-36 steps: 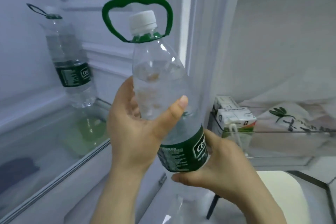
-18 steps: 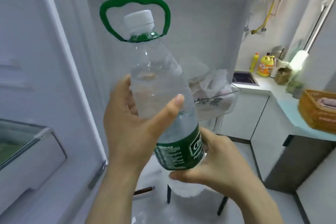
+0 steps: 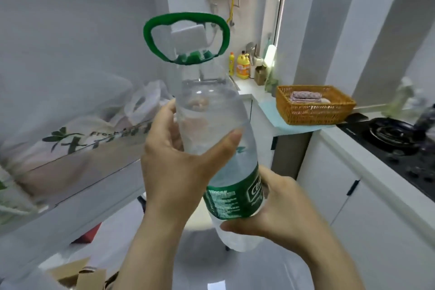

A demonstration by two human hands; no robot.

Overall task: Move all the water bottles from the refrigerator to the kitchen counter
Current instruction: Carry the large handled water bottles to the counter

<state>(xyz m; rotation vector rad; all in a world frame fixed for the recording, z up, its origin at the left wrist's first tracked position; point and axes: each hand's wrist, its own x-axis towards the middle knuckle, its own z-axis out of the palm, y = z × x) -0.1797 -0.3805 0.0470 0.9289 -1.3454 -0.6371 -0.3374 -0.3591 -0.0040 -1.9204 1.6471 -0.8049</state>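
Both hands grasp a water bottle (image 3: 211, 125) upright: left hand (image 3: 174, 165) around its clear middle, right hand (image 3: 277, 209) cupping its base, the counter (image 3: 334, 139) beyond.

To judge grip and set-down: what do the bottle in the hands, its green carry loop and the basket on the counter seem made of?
Bottle: probably thin plastic, clear and glossy; the room behind shows through its wall. Carry loop: green plastic, it seems, a smooth moulded band with a dull sheen. Basket: woven wicker or rattan, tan and matte; the weave is visible, though it could be imitation.
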